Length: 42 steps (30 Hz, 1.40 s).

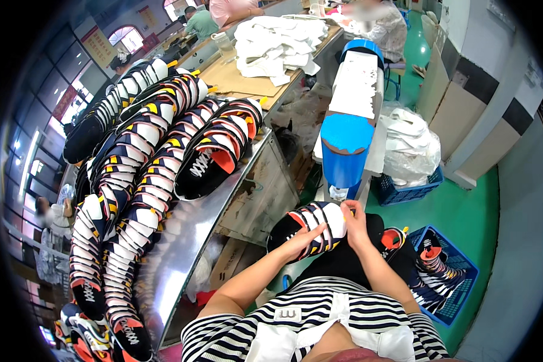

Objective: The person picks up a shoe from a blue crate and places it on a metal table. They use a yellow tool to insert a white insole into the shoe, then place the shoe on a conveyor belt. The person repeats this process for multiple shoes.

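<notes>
A short stack of nested shoe uppers (301, 219), white, navy and black with orange and yellow trim, lies over my lap. My left hand (306, 240) grips it from the near side, thumb across the white panels. At the stack's right end, my right hand (356, 222) pinches the edge of the last upper, fingers bent together. Just beyond that hand stands a blue and white machine (348, 148), its small metal lower end close to the fingertips. Whether the upper touches this metal part, I cannot tell. Another upper (394, 238) with a coral lining rests right of my right wrist.
Long rows of nested uppers (140, 136) cover the metal table (181, 256) on my left. White pieces (277, 42) are heaped on the far bench. One blue basket (470, 289) holds uppers; another (413, 192) holds bagged white pieces. Several people sit farther back.
</notes>
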Each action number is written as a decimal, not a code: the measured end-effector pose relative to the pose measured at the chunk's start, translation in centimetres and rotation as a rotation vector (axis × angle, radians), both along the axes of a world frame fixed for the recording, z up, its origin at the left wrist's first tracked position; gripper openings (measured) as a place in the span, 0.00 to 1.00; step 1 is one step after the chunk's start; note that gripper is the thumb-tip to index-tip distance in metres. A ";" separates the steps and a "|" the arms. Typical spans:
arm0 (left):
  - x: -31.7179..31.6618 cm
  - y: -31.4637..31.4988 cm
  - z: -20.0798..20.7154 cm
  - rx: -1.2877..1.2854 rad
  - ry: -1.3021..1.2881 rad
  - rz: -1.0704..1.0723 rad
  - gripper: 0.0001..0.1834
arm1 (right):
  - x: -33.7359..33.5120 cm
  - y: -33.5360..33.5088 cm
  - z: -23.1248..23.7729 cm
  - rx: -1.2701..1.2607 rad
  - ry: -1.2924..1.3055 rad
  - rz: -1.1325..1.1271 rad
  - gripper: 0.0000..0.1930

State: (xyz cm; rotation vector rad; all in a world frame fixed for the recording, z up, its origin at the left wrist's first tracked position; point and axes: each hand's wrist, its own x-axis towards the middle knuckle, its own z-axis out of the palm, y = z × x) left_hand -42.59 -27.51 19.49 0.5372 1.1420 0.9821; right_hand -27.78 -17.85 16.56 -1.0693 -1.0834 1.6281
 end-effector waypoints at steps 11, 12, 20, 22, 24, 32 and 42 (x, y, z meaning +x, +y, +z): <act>-2.2 2.4 2.7 0.167 0.343 0.221 0.21 | 0.6 1.0 0.7 0.282 -0.390 0.067 0.20; -1.9 3.3 2.4 0.154 0.306 0.249 0.22 | -0.2 0.8 1.3 0.391 -0.442 0.107 0.23; -1.0 7.4 0.8 0.179 0.301 0.141 0.21 | 0.1 3.5 -0.3 0.134 -0.144 0.141 0.09; -0.9 9.0 0.0 0.215 0.267 0.145 0.21 | 0.4 4.8 -1.0 0.086 -0.094 0.131 0.09; -0.7 9.4 0.0 0.259 0.278 0.186 0.20 | 0.5 5.6 -1.3 0.056 -0.070 0.156 0.11; 0.8 9.8 -0.6 0.256 0.230 0.365 0.15 | 1.3 6.8 -0.7 0.055 -0.065 0.248 0.11; 0.1 13.7 2.1 -0.258 -0.261 0.336 0.19 | 2.2 9.1 1.3 -0.191 -0.056 0.228 0.09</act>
